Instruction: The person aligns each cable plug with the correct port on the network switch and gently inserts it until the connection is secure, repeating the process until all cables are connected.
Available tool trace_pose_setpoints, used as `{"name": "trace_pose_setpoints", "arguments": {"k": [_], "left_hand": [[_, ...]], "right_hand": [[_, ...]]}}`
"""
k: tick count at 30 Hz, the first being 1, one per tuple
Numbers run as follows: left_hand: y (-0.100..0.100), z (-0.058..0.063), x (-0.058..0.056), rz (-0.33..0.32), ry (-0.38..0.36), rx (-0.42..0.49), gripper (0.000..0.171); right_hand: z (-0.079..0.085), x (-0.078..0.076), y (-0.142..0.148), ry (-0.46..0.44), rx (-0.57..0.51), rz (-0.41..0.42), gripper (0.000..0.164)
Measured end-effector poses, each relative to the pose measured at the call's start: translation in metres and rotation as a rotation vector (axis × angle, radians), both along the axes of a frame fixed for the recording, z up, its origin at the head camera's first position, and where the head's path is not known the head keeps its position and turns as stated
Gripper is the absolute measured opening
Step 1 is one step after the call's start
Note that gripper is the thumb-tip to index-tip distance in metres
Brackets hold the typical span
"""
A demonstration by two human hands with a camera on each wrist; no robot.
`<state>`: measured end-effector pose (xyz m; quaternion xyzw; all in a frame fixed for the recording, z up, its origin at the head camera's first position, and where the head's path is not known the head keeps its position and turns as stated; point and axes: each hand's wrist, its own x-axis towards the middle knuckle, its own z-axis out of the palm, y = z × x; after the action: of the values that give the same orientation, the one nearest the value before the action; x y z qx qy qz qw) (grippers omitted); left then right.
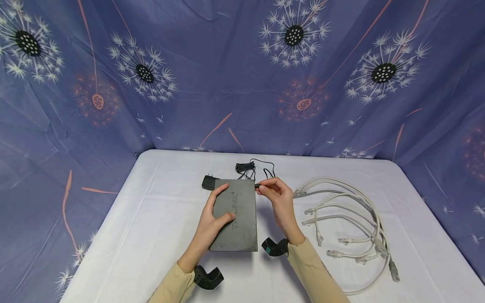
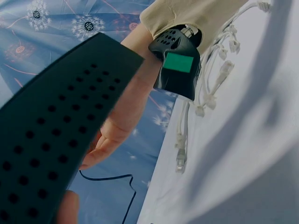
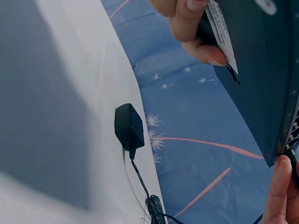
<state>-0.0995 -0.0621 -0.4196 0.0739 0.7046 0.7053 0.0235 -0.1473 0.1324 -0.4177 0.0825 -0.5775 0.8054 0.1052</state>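
My left hand (image 1: 212, 216) grips a dark grey TP-Link network switch (image 1: 242, 233) by its left side, thumb over the top face. The switch is held above the table; in the left wrist view its vented side (image 2: 56, 133) faces the camera. Beside its far right corner, my right hand (image 1: 279, 200) pinches a black power plug (image 1: 257, 186) between thumb and fingers. In the right wrist view the plug (image 3: 293, 164) meets the edge with the row of ports, so its tip is hidden. A white label shows under the left fingers (image 3: 187, 25).
The black power adapter (image 1: 208, 182) lies behind the switch's far left corner, with its bundled cord (image 1: 245, 167) at the back. Several grey network cables (image 1: 373, 206) lie coiled on the right of the white table (image 1: 144, 219). A dandelion-patterned curtain (image 1: 212, 75) hangs behind.
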Motion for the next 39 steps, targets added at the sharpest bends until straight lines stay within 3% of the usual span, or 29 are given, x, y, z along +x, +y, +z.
{"name": "trace_pose_setpoints", "arguments": {"k": [22,39], "left_hand": [[0.003,0.0,-0.001,0.03,0.014,0.033,0.074],[0.0,-0.002,-0.002,0.036,0.008,0.022,0.073]], "right_hand": [[-0.006,0.001,0.008,0.026,0.012,0.058,0.023],[-0.014,0.004,0.035,-0.049,0.066,-0.037,0.027]]}}
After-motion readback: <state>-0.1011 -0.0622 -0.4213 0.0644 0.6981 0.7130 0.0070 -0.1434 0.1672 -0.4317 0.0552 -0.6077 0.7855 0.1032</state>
